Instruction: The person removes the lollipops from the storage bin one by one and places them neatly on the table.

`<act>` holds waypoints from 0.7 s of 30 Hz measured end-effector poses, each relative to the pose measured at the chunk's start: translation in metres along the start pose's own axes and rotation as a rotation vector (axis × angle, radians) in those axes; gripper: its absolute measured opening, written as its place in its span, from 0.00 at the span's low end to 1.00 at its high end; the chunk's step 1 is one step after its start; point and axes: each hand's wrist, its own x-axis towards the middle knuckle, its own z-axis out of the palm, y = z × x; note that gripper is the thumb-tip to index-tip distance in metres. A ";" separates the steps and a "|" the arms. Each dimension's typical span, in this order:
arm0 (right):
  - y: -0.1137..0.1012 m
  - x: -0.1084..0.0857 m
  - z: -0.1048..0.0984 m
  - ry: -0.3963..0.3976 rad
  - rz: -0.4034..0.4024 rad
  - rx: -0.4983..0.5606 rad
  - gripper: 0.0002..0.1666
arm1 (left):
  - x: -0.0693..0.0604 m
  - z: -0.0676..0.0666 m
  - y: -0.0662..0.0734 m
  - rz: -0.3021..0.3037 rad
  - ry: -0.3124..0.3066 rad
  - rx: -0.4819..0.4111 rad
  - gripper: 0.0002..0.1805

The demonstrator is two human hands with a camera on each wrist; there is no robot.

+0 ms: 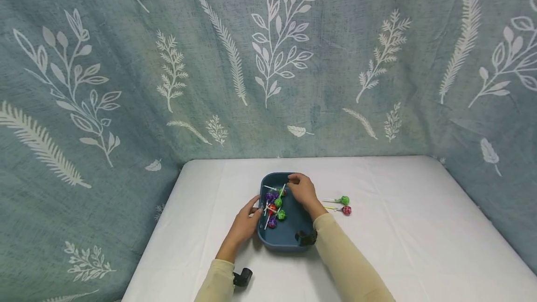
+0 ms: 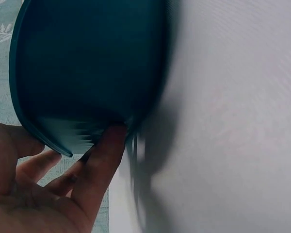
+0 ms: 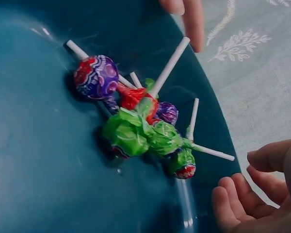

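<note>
"What could go wrong from here?"

"Nearest first. The left hand (image 1: 244,223) has its grip narrow on the wall of the tray (image 1: 281,246), at nine o'clock; lifting that side could tip it. The heaped lollipops (image 1: 272,209) inside, towards ten o'clock, have crossed sticks, so pulling one might drag others along. Outside, at three o'clock, the loose green lollipop (image 1: 344,200) and loose red lollipop (image 1: 347,210) have round heads and could roll on the worktop (image 1: 398,227) if the forearm brushed them."

"And the right hand (image 1: 303,191)?"

"Farthest, over the tray's one o'clock. Thumb and fingers stand apart, grip fairly wide, nothing in it. A low sweep could knock the stick beside its fingertips."

"Counts?"

"Two hands, one tray. Inside I make out seven: three purple, three green, one red, though overlap could hide another. Outside, two: one green, one red."
</note>
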 end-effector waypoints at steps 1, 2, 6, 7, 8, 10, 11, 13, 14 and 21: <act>0.001 0.000 0.001 0.004 0.000 -0.012 0.19 | 0.000 0.000 0.000 0.000 -0.001 -0.003 0.27; 0.002 0.001 0.003 0.005 0.002 -0.025 0.19 | 0.000 0.000 0.000 -0.005 -0.002 -0.004 0.27; 0.007 0.004 0.007 -0.022 0.020 -0.075 0.19 | 0.000 0.000 0.000 -0.007 0.003 -0.010 0.27; 0.008 0.004 0.009 -0.033 0.026 -0.086 0.19 | 0.000 0.000 0.000 -0.008 0.005 -0.012 0.27; 0.009 0.005 0.010 -0.046 0.037 -0.095 0.19 | 0.000 0.000 0.000 -0.011 0.005 -0.011 0.27; 0.012 0.005 0.013 -0.062 0.059 -0.108 0.19 | -0.001 0.001 0.000 -0.008 0.003 -0.009 0.27; 0.013 0.006 0.014 -0.065 0.072 -0.111 0.18 | -0.001 0.001 0.000 -0.012 0.000 -0.007 0.27; 0.016 0.006 0.016 -0.065 0.091 -0.120 0.18 | -0.002 0.002 0.000 -0.019 -0.004 -0.011 0.27; 0.017 0.006 0.017 -0.061 0.097 -0.125 0.17 | -0.002 0.002 0.000 -0.022 -0.006 -0.012 0.27; 0.019 0.011 0.023 -0.037 0.098 -0.140 0.17 | -0.001 0.000 0.002 -0.016 0.005 -0.019 0.27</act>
